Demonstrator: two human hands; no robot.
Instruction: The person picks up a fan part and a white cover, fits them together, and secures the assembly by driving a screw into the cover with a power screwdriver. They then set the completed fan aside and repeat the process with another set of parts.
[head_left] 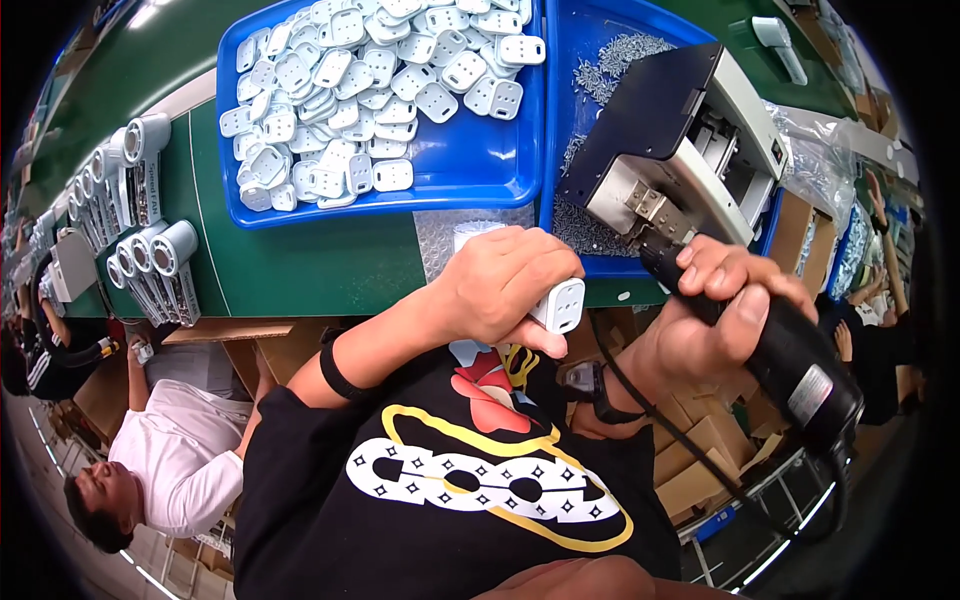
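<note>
My left hand (500, 280) is closed around a white handheld fan (565, 306), whose squarish end with small holes sticks out by the thumb. Most of its body is hidden under my fingers. In my right hand (735, 300) is a black electric screwdriver (810, 385) with a cord. Its front end meets the metal outlet of a screw feeder (665, 190), a dark and white box tilted in a blue tray (556, 110). The bit's tip cannot be made out. Loose screws (630, 55) lie around the feeder.
A blue tray (470, 190) at the back left holds many white plates with holes (345, 75). Several white handheld fans (175, 250) stand in rows on the green table (340, 270). Cardboard boxes (700, 450) sit below its edge. A person in white (185, 450) works at left.
</note>
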